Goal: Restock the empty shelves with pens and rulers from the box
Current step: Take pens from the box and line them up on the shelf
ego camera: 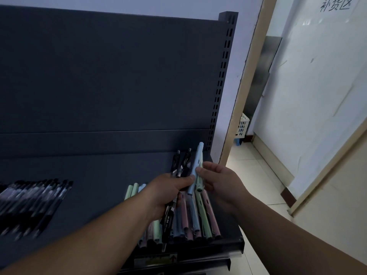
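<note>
My left hand (168, 192) grips a bunch of black pens (181, 162) over the right end of the dark shelf (99, 175). My right hand (220, 181) pinches a pale blue pen (196, 165), held upright and touching the bunch. Below both hands lies a row of pastel pens (198, 217), green, pink and blue, side by side on the shelf. A row of black pens (33, 201) lies at the shelf's left end. No box and no rulers are in view.
The shelf's dark back panel (111, 76) rises behind, with a slotted upright (222, 76) at its right. To the right is a tiled floor (258, 175), a door frame and a white basket (242, 124) far back.
</note>
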`<state>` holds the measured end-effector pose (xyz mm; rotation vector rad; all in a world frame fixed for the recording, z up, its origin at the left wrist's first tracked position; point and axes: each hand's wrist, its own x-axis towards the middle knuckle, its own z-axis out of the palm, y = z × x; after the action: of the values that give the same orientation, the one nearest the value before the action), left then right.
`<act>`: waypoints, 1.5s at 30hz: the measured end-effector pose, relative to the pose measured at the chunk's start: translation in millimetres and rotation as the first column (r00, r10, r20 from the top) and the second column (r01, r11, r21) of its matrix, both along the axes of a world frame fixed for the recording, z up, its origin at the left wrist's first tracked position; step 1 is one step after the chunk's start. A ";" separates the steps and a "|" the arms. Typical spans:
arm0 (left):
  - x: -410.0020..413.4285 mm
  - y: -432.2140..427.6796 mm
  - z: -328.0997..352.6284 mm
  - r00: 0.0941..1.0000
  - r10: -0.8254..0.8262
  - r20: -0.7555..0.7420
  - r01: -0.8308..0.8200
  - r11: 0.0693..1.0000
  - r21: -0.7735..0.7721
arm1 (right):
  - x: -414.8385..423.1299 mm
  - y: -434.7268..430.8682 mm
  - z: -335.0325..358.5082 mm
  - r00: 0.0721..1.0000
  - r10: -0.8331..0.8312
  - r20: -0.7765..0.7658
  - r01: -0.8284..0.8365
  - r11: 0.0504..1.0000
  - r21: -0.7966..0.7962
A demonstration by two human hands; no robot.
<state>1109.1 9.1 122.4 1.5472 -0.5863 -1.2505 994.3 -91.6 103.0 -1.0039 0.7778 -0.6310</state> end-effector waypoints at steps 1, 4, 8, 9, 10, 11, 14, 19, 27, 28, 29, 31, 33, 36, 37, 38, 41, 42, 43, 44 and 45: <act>-2.2 -1.3 -0.9 1.000 -0.021 0.008 0.021 1.000 -0.005 | -1.1 -0.8 0.7 1.000 0.014 -0.006 -0.014 0.999 0.040; -5.6 -5.7 -4.9 0.998 -0.051 0.043 0.050 0.999 0.020 | -6.1 -2.6 6.1 0.996 0.030 -0.081 -0.024 0.997 0.073; -2.7 -11.7 -13.0 0.997 0.046 0.064 -0.048 0.998 0.028 | -24.4 -13.9 9.9 0.909 -0.022 -0.416 -0.027 0.994 -0.110; -0.6 -13.2 -15.6 0.995 0.068 0.066 -0.070 0.997 0.020 | -30.5 -16.6 6.6 0.835 -0.029 -0.549 -0.098 0.975 -0.200; 0.8 -14.4 -17.9 0.994 0.085 0.067 -0.085 0.996 0.006 | -35.8 -17.3 2.4 0.760 -0.038 -0.649 -0.169 0.953 -0.253; 1.9 -15.5 -20.5 0.993 0.094 0.070 -0.093 0.996 -0.005 | -40.0 -16.5 -2.4 0.698 -0.036 -0.716 -0.226 0.937 -0.268; 2.0 -18.5 -26.7 0.990 0.096 0.099 -0.096 0.995 -0.008 | -43.2 -9.1 -15.0 0.623 -0.032 -0.782 -0.300 0.913 -0.276; 3.4 -24.4 -35.7 0.983 0.097 0.153 -0.102 0.994 0.024 | -46.5 -9.6 -20.1 0.464 -0.234 -0.855 -0.467 0.755 -0.460; 9.7 -25.0 -41.4 0.968 0.126 0.215 -0.143 0.988 0.064 | -50.8 -13.9 -17.1 0.454 -0.017 -0.891 -0.504 0.819 -0.273; 8.5 -24.9 -39.9 0.971 0.125 0.202 -0.141 0.988 0.065 | -51.1 -15.0 -16.2 0.441 -0.009 -0.897 -0.513 0.818 -0.260; 6.5 -24.7 -37.6 0.976 0.128 0.173 -0.141 0.988 0.064 | -51.2 -16.1 -15.5 0.442 -0.015 -0.897 -0.512 0.817 -0.266; 3.1 -23.6 -32.2 0.987 0.131 0.088 -0.137 0.989 0.055 | -50.1 -17.5 -16.2 0.458 -0.065 -0.887 -0.498 0.807 -0.317; 2.3 -21.6 -27.9 0.994 0.109 0.030 -0.110 0.993 0.049 | -47.8 -18.2 -16.5 0.462 -0.189 -0.867 -0.511 0.742 -0.434; 2.3 -19.3 -21.8 0.999 0.039 0.037 -0.040 0.999 0.026 | -35.8 -17.0 -8.2 0.664 -0.272 -0.697 -0.353 0.707 -0.613; 1.3 -18.3 -18.7 0.997 0.002 0.075 -0.004 1.000 0.021 | -29.4 -16.5 -2.7 0.762 -0.209 -0.613 -0.257 0.771 -0.582; 0.4 -17.2 -16.1 0.992 -0.040 0.119 0.038 0.999 0.019 | -22.5 -15.7 3.4 0.833 -0.129 -0.538 -0.193 0.843 -0.501; -3.8 -12.8 -9.5 0.968 -0.151 0.200 0.150 0.988 0.018 | -5.6 -16.8 13.7 0.910 0.051 -0.411 -0.185 0.938 -0.293; -4.2 -10.8 -8.7 0.964 -0.170 0.204 0.172 0.985 0.008 | -1.3 -17.2 14.3 0.920 0.096 -0.379 -0.201 0.948 -0.248; -3.8 -8.7 -8.5 0.965 -0.172 0.199 0.177 0.984 -0.009 | 2.5 -17.1 15.6 0.931 0.130 -0.342 -0.210 0.955 -0.210; -2.5 -6.5 -8.5 0.969 -0.156 0.191 0.164 0.986 -0.023 | 6.1 -17.0 16.7 0.942 0.149 -0.300 -0.209 0.961 -0.181; 0.1 -3.9 -8.4 0.973 -0.131 0.190 0.140 0.990 -0.034 | 9.5 -16.2 17.8 0.955 0.154 -0.254 -0.198 0.967 -0.158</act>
<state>1109.2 5.1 114.0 1.6179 -0.8495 -1.1907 1003.8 -107.8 120.8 -1.3202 0.8402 -0.4350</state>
